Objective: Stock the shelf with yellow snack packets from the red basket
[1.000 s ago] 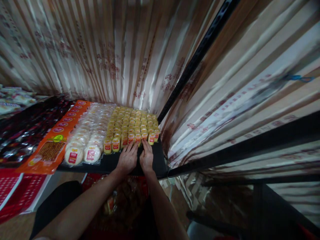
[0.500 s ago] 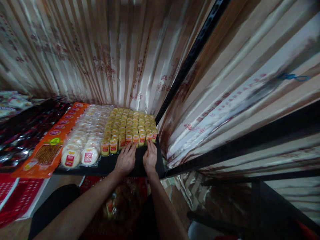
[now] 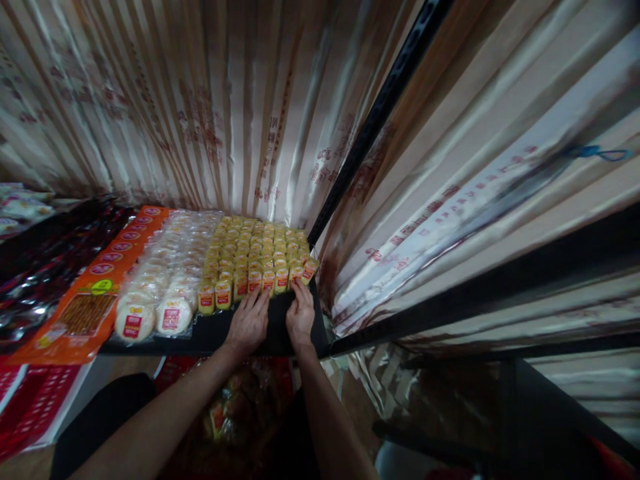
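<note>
Rows of small yellow wrapped snack packets (image 3: 255,250) with red and white labels stand on a black shelf (image 3: 277,327). My left hand (image 3: 249,323) lies at their front edge, fingers stretched forward, with the fingertips against packets in the front row. To its right, my right hand (image 3: 301,319) has extended fingers touching the packets near the row's right end. The last packet (image 3: 310,269) there leans to the right. Neither hand is wrapped around a packet.
Left of the yellow packets lie round white wrapped crackers (image 3: 173,313), an orange snack bag (image 3: 93,307) and dark shiny packages (image 3: 55,267). A black metal post (image 3: 370,133) rises at the shelf's right corner before pleated curtains (image 3: 240,100). Below are a red basket (image 3: 43,407) and wrapped goods (image 3: 235,407).
The packet at the right end of the front row has gone from upright to leaning right. My hands stay at the front row, and the view has shifted slightly.
</note>
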A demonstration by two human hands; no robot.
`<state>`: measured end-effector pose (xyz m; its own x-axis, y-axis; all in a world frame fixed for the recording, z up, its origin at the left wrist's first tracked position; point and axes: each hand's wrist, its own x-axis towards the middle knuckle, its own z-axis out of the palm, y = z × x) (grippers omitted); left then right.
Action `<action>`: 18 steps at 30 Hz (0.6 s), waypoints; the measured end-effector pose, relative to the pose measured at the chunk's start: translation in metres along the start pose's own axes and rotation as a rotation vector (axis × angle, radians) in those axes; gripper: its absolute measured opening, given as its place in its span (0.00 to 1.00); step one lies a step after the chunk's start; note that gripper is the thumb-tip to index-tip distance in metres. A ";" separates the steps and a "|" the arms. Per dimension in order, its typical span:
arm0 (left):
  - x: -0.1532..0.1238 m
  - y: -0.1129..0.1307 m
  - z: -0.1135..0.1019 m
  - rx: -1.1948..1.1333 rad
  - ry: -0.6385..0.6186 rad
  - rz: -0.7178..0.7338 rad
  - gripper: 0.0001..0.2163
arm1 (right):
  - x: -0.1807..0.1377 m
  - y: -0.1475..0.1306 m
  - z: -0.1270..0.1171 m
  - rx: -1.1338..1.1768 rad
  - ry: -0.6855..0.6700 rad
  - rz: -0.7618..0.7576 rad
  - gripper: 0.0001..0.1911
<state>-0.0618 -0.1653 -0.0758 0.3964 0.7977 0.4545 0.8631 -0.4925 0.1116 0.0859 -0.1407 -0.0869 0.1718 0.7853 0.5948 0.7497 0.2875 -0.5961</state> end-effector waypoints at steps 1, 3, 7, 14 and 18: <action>0.000 0.000 0.000 -0.002 0.003 0.002 0.20 | 0.000 0.001 -0.001 0.004 0.019 0.014 0.25; 0.000 0.000 0.001 -0.002 0.010 0.005 0.19 | 0.002 0.005 -0.004 0.004 0.076 0.073 0.24; 0.000 0.000 0.000 -0.002 0.009 0.002 0.20 | 0.009 0.015 -0.005 0.009 0.127 0.195 0.22; 0.002 0.001 -0.002 -0.013 -0.001 0.006 0.20 | 0.032 0.030 0.004 0.126 0.081 0.363 0.27; 0.002 0.001 -0.003 -0.016 -0.005 0.006 0.20 | 0.035 0.031 0.009 0.161 0.043 0.321 0.26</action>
<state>-0.0610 -0.1649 -0.0723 0.4032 0.7966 0.4503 0.8555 -0.5028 0.1235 0.1097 -0.0992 -0.0892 0.4116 0.8265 0.3839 0.5434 0.1156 -0.8315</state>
